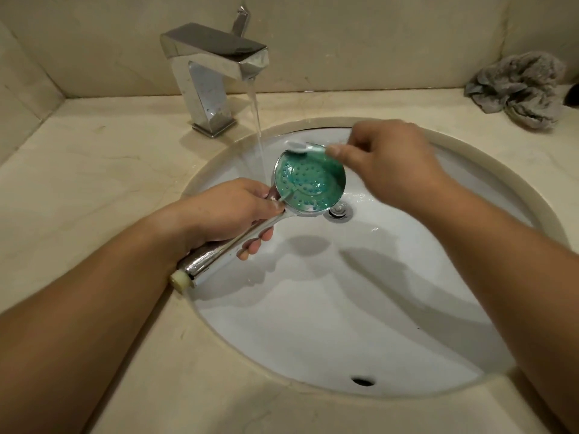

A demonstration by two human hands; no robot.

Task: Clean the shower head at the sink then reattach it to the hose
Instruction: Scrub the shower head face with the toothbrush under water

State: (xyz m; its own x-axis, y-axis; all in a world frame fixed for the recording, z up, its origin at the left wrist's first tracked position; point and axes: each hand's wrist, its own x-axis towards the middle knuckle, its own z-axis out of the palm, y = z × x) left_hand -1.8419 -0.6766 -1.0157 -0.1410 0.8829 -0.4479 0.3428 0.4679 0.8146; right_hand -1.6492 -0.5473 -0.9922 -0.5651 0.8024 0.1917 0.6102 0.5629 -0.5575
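I see a crumpled grey cloth (518, 90) lying on the beige stone table (103, 158) at the far right corner, well apart from the tiled wall (360, 32) seam behind it.

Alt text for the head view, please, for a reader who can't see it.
Over a white sink, the left hand holds a chrome shower head while the right hand scrubs its green face with a toothbrush. The faucet runs; a grey rag lies on the counter.
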